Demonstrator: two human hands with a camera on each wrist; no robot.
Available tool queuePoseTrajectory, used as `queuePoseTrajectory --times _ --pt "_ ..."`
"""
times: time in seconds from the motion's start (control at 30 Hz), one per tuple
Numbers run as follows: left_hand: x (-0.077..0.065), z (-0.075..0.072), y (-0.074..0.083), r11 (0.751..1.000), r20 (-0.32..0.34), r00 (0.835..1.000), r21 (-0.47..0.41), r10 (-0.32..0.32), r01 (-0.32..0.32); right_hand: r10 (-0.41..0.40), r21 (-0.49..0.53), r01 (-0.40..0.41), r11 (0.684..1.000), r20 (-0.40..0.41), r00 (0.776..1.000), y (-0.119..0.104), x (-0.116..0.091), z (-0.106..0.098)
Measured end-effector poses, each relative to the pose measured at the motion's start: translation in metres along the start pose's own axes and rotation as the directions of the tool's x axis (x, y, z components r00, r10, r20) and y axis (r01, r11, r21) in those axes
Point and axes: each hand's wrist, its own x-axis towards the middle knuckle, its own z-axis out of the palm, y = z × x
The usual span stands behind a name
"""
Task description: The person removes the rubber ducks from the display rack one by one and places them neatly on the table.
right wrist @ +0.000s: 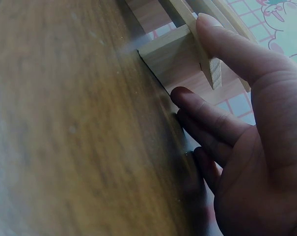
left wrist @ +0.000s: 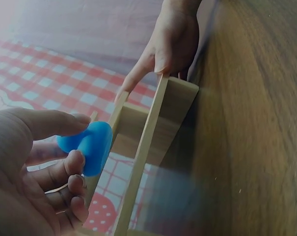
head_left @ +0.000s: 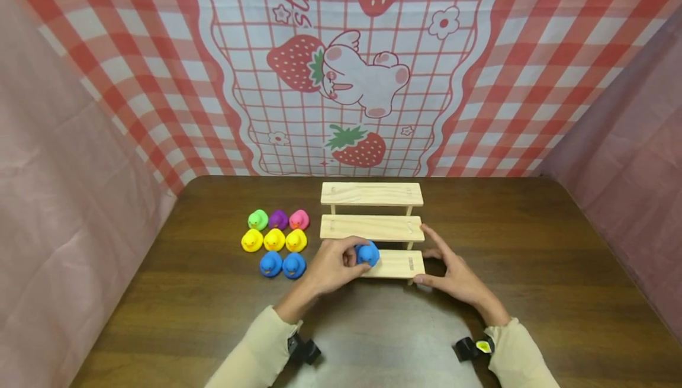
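Observation:
My left hand (head_left: pixel 333 263) pinches a blue rubber duck (head_left: pixel 369 254) between thumb and fingers, over the lowest step of a three-tier wooden shelf (head_left: pixel 372 228). In the left wrist view that duck (left wrist: pixel 95 147) appears beside the boards' edges; whether it touches the board I cannot tell. My right hand (head_left: pixel 458 272) is at the shelf's right end, fingers spread. Its thumb (right wrist: pixel 227 42) touches the lowest board's edge, and the other fingers (right wrist: pixel 207 110) extend beside the shelf's leg. Part of the lowest step is hidden behind the left hand.
Left of the shelf, on the brown wooden table (head_left: pixel 181 293), two blue ducks (head_left: pixel 282 265) sit in front of three yellow ducks (head_left: pixel 274 240). Behind those are a green duck (head_left: pixel 258 220), a purple duck (head_left: pixel 278 220) and a pink duck (head_left: pixel 299 220). A strawberry-print cloth (head_left: pixel 351 80) hangs behind.

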Motion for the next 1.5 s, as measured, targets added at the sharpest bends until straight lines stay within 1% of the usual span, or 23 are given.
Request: queuePoseTrajectory --times 0.13,0.33,0.47,0.7,0.97,1.17,1.37,1.5 --pt "-0.003 -0.007 -0.001 1.000 -0.010 1.000 0.005 -0.017 0.017 -0.005 0.001 0.005 1.000 -0.003 1.000 0.000 0.000 0.000" --pt "-0.011 -0.018 -0.007 1.000 -0.017 1.000 0.014 -0.017 0.017 -0.006 -0.001 0.006 1.000 0.002 1.000 0.001 0.000 0.000" --pt "-0.018 -0.028 -0.012 0.999 -0.018 0.999 -0.007 -0.042 0.042 -0.006 0.002 0.006 1.000 0.004 1.000 0.001 -0.001 0.000" --pt "-0.031 -0.046 -0.020 0.998 -0.074 0.995 -0.003 -0.069 0.069 0.000 -0.007 0.000 1.000 0.002 1.000 0.001 -0.001 0.000" --pt "-0.042 -0.058 -0.026 0.997 -0.106 0.991 0.011 -0.077 0.078 -0.004 -0.005 0.004 1.000 0.001 1.000 0.002 0.000 0.000" --pt "-0.048 -0.069 -0.031 0.994 -0.135 0.986 0.034 -0.098 0.103 0.002 -0.006 -0.002 1.000 0.002 1.000 0.002 -0.001 0.001" --pt "-0.056 -0.080 -0.039 0.989 -0.161 0.979 0.055 -0.124 0.135 0.003 -0.006 -0.003 1.000 0.000 1.000 0.001 -0.001 0.001" --pt "-0.062 -0.088 -0.045 0.988 -0.189 0.974 0.061 -0.126 0.139 0.002 -0.010 -0.002 1.000 -0.002 1.000 0.000 -0.001 0.001"
